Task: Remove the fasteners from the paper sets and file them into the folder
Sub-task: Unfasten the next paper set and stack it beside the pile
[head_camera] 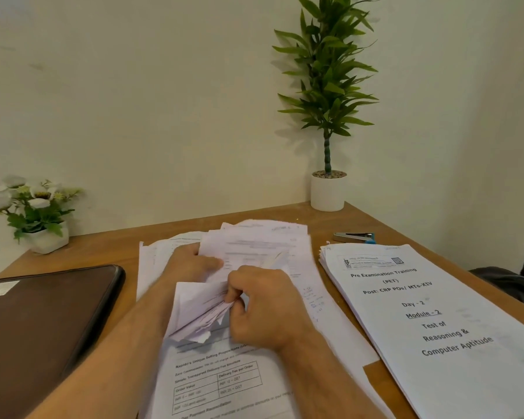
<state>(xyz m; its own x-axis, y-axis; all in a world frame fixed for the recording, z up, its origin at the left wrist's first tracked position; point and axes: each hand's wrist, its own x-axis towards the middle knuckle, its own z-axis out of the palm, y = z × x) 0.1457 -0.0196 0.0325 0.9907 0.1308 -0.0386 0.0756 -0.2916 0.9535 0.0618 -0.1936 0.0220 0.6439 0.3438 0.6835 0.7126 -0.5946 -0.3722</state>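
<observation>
A wooden desk point(109, 246) spreads under everything, set against a pale wall. On its left lies a closed brown folder point(43, 328), well apart from the hands. To the right rests a thick paper set point(436, 328) titled "Pre Examination Training". In the middle, loose printed sheets point(224, 385) spread out, and on them sits the paper set point(254, 246) being worked on, its near corner crumpled and lifted. A tall potted plant point(327, 95) stands at the far corner, and a small flower pot point(37, 213) at the far left edge. The left hand point(191, 264) presses flat-fingered on the middle set, thumb over its edge. The right hand point(263, 306) pinches the crumpled corner with curled fingers. A metal staple remover point(354, 237) lies near the titled set's far edge.
</observation>
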